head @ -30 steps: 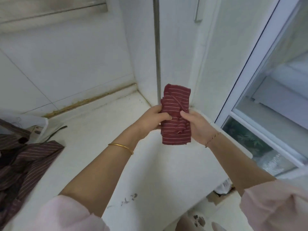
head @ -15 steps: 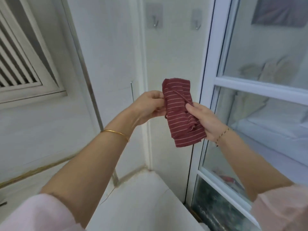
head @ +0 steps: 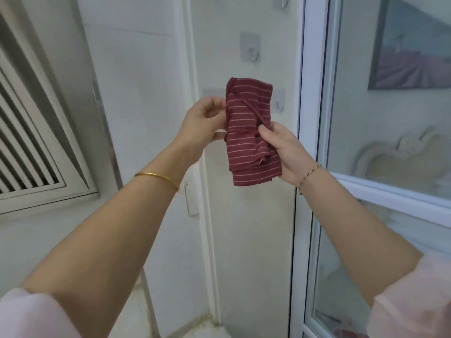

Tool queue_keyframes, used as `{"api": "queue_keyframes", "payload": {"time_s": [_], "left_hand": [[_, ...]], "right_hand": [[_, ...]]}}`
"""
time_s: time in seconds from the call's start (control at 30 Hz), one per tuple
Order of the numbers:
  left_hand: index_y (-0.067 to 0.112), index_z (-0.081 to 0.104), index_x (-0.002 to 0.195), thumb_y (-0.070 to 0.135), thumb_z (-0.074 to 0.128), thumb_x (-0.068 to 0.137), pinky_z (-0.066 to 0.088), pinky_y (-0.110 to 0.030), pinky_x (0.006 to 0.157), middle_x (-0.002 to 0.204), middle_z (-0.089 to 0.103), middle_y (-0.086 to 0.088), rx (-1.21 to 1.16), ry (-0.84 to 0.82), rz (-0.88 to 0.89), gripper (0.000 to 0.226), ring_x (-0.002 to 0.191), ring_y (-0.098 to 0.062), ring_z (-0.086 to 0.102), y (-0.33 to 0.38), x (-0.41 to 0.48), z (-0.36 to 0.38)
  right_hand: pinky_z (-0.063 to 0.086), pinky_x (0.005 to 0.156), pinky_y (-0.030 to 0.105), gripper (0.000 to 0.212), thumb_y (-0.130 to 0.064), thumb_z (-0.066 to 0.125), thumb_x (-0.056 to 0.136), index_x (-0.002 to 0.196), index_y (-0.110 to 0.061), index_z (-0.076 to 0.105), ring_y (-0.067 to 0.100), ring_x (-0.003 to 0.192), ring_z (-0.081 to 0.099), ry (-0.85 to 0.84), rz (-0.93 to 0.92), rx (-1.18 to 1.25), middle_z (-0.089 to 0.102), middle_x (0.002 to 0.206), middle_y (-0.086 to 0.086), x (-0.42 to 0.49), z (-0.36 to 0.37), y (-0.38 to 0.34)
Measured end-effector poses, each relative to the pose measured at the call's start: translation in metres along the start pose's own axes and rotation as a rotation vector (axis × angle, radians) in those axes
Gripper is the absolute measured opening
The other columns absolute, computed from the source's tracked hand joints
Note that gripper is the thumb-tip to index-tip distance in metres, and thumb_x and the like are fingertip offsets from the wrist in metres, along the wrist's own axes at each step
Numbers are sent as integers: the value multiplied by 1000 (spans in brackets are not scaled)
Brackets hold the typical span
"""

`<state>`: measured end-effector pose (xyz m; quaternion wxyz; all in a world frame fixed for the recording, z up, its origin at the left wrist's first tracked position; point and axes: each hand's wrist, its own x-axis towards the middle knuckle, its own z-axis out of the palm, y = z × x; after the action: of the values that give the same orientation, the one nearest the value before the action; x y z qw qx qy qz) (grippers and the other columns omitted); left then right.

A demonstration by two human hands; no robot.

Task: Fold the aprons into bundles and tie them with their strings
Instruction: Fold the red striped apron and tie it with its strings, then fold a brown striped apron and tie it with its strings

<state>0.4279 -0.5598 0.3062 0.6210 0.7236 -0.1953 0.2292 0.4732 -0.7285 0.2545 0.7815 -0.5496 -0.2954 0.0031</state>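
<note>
Apron bundle (head: 249,137), dark red with thin pale stripes, hangs in the air between the two grips, roughly upright, with its lower end slanting toward the right grip (head: 284,152). That grip is closed on the bundle's lower half. Its thumb presses the front face and the fingers are wrapped behind the cloth, out of sight. The left grip (head: 202,128) meets the bundle's other edge with curled fingers and thumb. Whether it pinches cloth or string there I cannot tell. The string (head: 245,104) runs slantwise down the front, from the top corner above the left grip to the right grip's thumb, and another turn crosses level between the two grips.

A gold bangle (head: 156,177) circles the wrist below the left grip, and a thin bracelet (head: 309,172) circles the wrist below the right. Beyond the grips, metal hooks (head: 250,48) are stuck to a white wall. A louvred vent (head: 26,147) lies far out past the left grip, and a glass door (head: 313,98) stands just past the right.
</note>
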Motion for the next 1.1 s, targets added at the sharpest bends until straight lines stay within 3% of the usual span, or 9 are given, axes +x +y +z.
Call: {"api": "queue_keyframes", "payload": {"time_s": [0.1,0.2,0.43,0.57,0.73,0.83,0.9,1.03,1.1], "left_hand": [[12,55,84,0,59,86,58,-39,71,81,60,-4,225,175,102,12,71,-20,61,8,19,-16],[12,56,81,3,54,83,56,-40,68,73,55,3,472,352,188,9,69,-19,57,6,35,-23],[17,56,84,14,50,84,37,-24,54,90,55,-1,856,483,254,6,71,-15,52,-13,46,-21],[15,56,84,15,52,86,37,-19,54,88,46,4,880,460,249,4,68,-11,45,-30,35,-20],[15,59,86,13,51,88,37,-22,58,87,54,-1,810,419,225,8,70,-11,48,-37,28,-22],[17,58,92,13,49,91,38,-21,55,71,52,6,700,432,199,9,59,-5,48,-36,16,-22],[17,53,97,16,49,94,47,-25,57,67,50,9,613,443,159,5,57,-4,50,-42,4,-24],[21,48,101,18,48,95,57,-41,72,77,52,4,543,397,36,7,73,-15,57,-61,-19,-30],[22,48,103,17,47,95,56,-43,73,83,53,2,548,349,-33,9,79,-21,60,-73,-36,-36]], "right_hand": [[55,79,34,16,-16,53,95,111,-14,54,18,89,66,11,-70,-26,64,106,7,31,18,-7],[55,78,32,16,-13,54,94,110,-13,54,15,85,67,51,-121,-55,65,100,5,53,32,-5],[54,76,32,17,-14,57,92,108,-10,59,19,86,67,194,-147,-128,67,97,6,66,34,15],[54,74,30,9,-12,57,92,99,-15,61,17,82,67,186,-98,-120,68,92,4,54,29,31],[53,76,29,11,-16,58,92,102,-15,61,18,86,67,213,-105,-170,68,94,3,45,32,40],[53,81,28,19,-22,58,92,109,-14,60,14,89,67,251,-110,-237,68,95,0,37,31,45],[50,81,22,29,-27,57,92,118,-13,56,8,92,64,282,-103,-269,66,100,-3,28,31,52],[43,76,12,37,-36,56,92,121,-14,50,-2,92,55,438,-90,-256,58,103,-9,6,35,71],[46,78,20,27,-36,55,93,109,-16,51,7,87,56,590,-72,-195,56,95,-8,-10,41,92]]}}
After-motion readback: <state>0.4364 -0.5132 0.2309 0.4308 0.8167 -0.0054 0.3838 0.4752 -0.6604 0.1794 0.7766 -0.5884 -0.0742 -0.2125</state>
